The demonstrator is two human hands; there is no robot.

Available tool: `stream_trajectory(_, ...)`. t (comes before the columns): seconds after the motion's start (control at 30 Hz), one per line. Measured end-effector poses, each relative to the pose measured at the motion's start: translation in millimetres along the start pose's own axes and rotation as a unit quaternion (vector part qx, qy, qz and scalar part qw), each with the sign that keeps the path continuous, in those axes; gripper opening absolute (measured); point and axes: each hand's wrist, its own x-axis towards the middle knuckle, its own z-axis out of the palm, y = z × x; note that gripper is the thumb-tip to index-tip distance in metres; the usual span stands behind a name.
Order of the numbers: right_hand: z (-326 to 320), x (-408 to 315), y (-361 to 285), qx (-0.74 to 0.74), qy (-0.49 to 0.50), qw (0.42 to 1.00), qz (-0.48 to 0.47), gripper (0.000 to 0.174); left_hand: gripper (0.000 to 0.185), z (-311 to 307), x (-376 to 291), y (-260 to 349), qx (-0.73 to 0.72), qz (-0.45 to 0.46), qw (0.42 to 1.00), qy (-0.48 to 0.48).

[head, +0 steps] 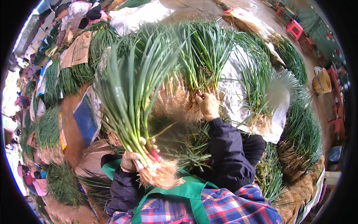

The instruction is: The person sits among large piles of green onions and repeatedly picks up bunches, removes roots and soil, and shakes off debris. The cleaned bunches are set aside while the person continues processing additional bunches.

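My left hand [131,161] is closed around the lower stems of a bunch of green onions [134,112], close to my green apron [184,190]. Its long leaves point up and away, and its pale roots [159,173] hang near my chest. Further out, my right hand [209,105] has its fingertips at the reddish stem bases of a pile of green onions [207,53]. Whether those fingers pinch a stem is not clear. More rooted onions [170,92] lie just left of that hand.
White plastic sheeting [232,92] with onions on it lies at the right. Larger onion heaps [302,126] curve around beyond it. At the upper left a person [75,14] bends over other heaps. A red stool [295,29] and a woven basket [321,81] stand at the far right.
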Motion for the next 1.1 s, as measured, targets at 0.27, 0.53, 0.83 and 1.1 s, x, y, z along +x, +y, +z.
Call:
stream_trajectory(0.27,-36.2,-94.2,-26.3,0.359,-0.005,0.926,-0.118,0.017,0.055,-10.0,17.8,-22.6,0.006,0.021,0.999,0.024)
stream_trajectory(0.53,-21.0,-172.7,-27.2,0.242,-0.324,0.885,-0.232,0.038,0.053,-24.2,26.9,-40.0,-0.032,-0.017,0.999,0.003)
stream_trajectory(0.83,58.5,-107.8,-95.2,0.861,-0.243,0.28,0.349,0.013,0.059,-62.3,1.7,-38.8,-0.07,-0.057,0.995,0.031)
stream_trajectory(1.1,18.9,-35.5,-76.2,0.796,-0.034,0.548,0.253,0.026,0.069,-16.6,-7.3,-26.1,-0.078,0.009,0.997,-0.004)
